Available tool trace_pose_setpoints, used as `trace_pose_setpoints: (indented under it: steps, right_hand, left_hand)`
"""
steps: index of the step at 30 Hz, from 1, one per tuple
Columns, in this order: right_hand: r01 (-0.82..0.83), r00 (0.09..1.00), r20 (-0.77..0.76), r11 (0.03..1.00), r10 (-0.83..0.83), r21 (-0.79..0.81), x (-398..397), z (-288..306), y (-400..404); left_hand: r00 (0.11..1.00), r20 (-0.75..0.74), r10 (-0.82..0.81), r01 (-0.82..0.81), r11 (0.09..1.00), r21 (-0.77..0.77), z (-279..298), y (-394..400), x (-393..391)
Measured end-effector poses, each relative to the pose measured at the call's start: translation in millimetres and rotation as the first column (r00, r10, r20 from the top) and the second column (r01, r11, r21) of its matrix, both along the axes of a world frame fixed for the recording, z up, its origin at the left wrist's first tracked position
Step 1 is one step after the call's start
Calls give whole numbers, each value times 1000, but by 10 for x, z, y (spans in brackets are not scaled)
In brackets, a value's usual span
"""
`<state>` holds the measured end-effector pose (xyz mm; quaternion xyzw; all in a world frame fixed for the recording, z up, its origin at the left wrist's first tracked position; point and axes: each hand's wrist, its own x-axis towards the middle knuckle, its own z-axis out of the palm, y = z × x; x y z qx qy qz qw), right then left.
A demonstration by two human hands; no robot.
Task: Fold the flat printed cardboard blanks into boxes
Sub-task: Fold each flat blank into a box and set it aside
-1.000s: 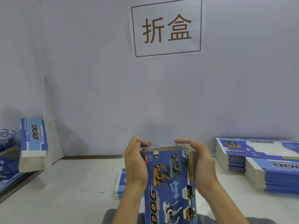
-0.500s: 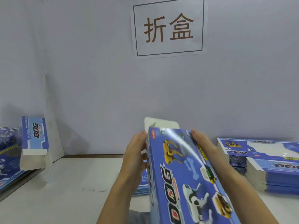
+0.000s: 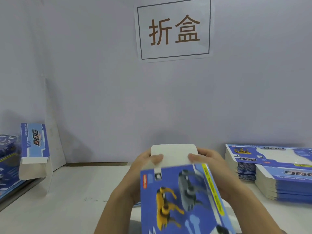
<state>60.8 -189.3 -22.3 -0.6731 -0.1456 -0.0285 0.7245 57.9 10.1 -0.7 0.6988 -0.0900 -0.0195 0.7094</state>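
- Swung round since half a second ago: blue printed box (image 3: 182, 200) now face-up toward the camera, no longer angled off to the right, white end flap (image 3: 173, 155) risen into full view at the far end.
- Held up over the counter (image 3: 67, 200), mid-frame, between both hands, clear of the surface.
- Left hand (image 3: 145, 163) wrapped on the left far corner, thumb pressed down on the white flap, fingers curled behind the box.
- Right hand (image 3: 207, 159) gripping the right far corner, thumb on the flap's right side, fingers out of sight behind.
- Flap standing upright and unfolded, rounded corners, plain white inner side facing the camera.
- Yellow and grey robot dogs printed on the blue panel, yellow stripe down the right edge; print blurred.
- Two stacks of flat blanks (image 3: 276, 176) on the right of the counter, near the wall, printed side up.
- Another small pile of blanks peeking out under the left forearm, mostly hidden.
- Folded box (image 3: 34, 146) standing upright at the left edge, "DOG" on its side, lower flap hanging open.
- More blue printed boxes (image 3: 8, 166) just left of it, partly cut off.
- Paper sign (image 3: 173, 29) with two brown characters on the wall above.
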Motion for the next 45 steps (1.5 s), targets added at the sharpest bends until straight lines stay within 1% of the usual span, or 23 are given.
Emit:
trace_pose_setpoints:
  steps: [1,2,3,5,7,10,16,21,23,26,29,32,34,36,37,40,41,43,44,45]
  right_hand:
    - [-23,1000,2,1000,23,-4,-16,-4,-10]
    - [-35,999,-9,999,35,4,-23,13,-10]
    - [-59,998,-23,998,59,31,-28,15,-8]
    - [-62,996,-59,995,66,73,-10,-13,2]
    - [-37,999,-31,996,39,82,3,-27,23]
    - [26,1000,-9,998,-25,59,-14,-15,41]
    - [-9,1000,15,998,8,65,-26,-21,45]
    - [-60,998,19,992,58,109,-77,13,68]
    - [-42,999,23,991,40,129,-86,20,79]
    - [23,1000,18,995,-25,97,-91,25,62]
    - [45,999,2,995,-46,93,-108,45,47]
    - [43,999,-12,990,-42,137,-119,72,49]
    - [94,995,14,976,-99,196,-113,77,30]
    - [186,979,26,936,-203,298,-101,67,-20]
    - [236,966,13,905,-257,354,-95,57,-55]
    - [416,899,-92,772,-428,481,-30,-4,-213]
    - [478,864,-128,714,-487,512,-10,-14,-270]
    - [599,768,-190,580,-612,553,32,-37,-377]
    - [637,725,-208,526,-656,563,48,-47,-411]
    - [656,698,-212,492,-684,573,62,-54,-427]
  left_hand:
    - [1000,27,-11,11,1000,15,-27,16,-3]
    - [999,40,-14,14,1000,-1,-38,28,1]
    - [997,68,-44,45,999,-1,-59,49,12]
    - [994,112,-13,10,1000,25,-70,64,10]
    - [992,126,6,-13,998,54,-90,78,37]
    - [989,144,18,-25,998,51,-91,50,4]
    - [977,211,27,-36,998,41,-110,67,-22]
    - [964,264,38,-50,998,39,-109,88,-23]
    - [963,264,45,-51,999,15,-109,88,-14]
    - [966,255,41,-44,999,3,-114,62,-18]
    - [969,243,30,-28,1000,-11,-114,44,-34]
    - [981,191,-19,38,994,-98,-90,11,-43]
    - [988,155,-22,46,987,-153,-76,-8,-56]
    - [992,128,-16,39,983,-178,-65,-4,-62]
    - [993,111,-39,60,981,-187,-66,12,-63]
    - [983,67,-168,179,963,-202,-83,110,-70]
    - [981,62,-182,191,961,-202,-90,151,-78]
    - [978,89,-189,201,968,-150,-109,216,-80]
    - [972,108,-208,218,971,-96,-106,225,-92]
    - [965,119,-234,240,970,-41,-124,239,-99]
